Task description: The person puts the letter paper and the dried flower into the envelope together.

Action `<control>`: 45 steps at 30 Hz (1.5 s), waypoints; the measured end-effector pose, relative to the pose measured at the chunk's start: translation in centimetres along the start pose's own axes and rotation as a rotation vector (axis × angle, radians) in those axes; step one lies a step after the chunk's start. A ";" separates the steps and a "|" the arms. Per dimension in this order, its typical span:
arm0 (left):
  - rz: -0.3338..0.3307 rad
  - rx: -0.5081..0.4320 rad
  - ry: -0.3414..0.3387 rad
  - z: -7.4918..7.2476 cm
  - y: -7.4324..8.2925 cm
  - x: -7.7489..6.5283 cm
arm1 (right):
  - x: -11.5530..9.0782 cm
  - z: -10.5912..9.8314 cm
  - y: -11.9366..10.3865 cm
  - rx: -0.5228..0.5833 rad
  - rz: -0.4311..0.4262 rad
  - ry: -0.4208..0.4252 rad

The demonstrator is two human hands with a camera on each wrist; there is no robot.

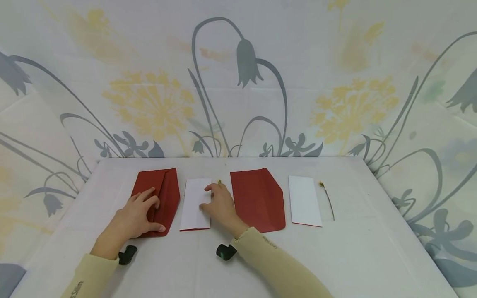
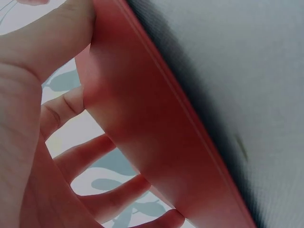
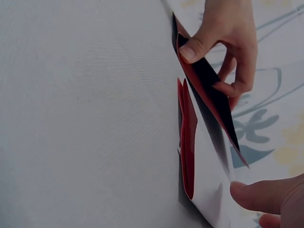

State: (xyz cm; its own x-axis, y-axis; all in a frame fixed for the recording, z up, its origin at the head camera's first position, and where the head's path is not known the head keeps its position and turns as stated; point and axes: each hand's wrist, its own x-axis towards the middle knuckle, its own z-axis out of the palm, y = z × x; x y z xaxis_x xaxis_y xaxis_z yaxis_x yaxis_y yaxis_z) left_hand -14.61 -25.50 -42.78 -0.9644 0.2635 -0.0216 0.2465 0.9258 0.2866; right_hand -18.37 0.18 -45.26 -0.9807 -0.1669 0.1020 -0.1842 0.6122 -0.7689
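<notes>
My left hand (image 1: 138,215) rests over the red envelope (image 1: 172,207) at the left, fingers spread across its pocket and thumb by its lower edge. In the left wrist view the fingers (image 2: 95,154) reach to the envelope's edge. My right hand (image 1: 221,205) is over the right edge of the left white card (image 1: 191,203), thumb and index finger apart; the card has a red inner side seen in the right wrist view. The tip of a small dried flower (image 1: 220,181) shows past the right hand, the rest hidden beneath it.
Right of the hand lies a second red envelope (image 1: 257,203), its flap pointing right. Farther right are another white card (image 1: 304,201) and a dried flower (image 1: 328,198) on a thin stem. A white cloth (image 1: 372,248) covers the table, with a patterned backdrop behind.
</notes>
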 end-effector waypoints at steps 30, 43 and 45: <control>-0.026 -0.005 -0.005 0.2 0.0 -0.3 | 0.2 0.9 0.3 0.109 0.028 -0.006; -0.021 -0.003 -0.006 0.0 0.1 -0.2 | 0.0 0.1 0.5 0.057 0.013 0.013; -0.020 -0.002 -0.006 0.0 0.1 -0.1 | 0.0 -0.1 0.6 0.043 0.003 0.016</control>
State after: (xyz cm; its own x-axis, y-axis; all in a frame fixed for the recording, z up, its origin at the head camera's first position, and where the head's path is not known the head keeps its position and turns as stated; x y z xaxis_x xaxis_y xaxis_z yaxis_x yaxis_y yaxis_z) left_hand -14.45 -25.40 -42.78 -0.9686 0.2464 -0.0327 0.2270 0.9303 0.2882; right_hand -18.51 0.58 -45.64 -0.9822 -0.1526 0.1099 -0.1790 0.5789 -0.7955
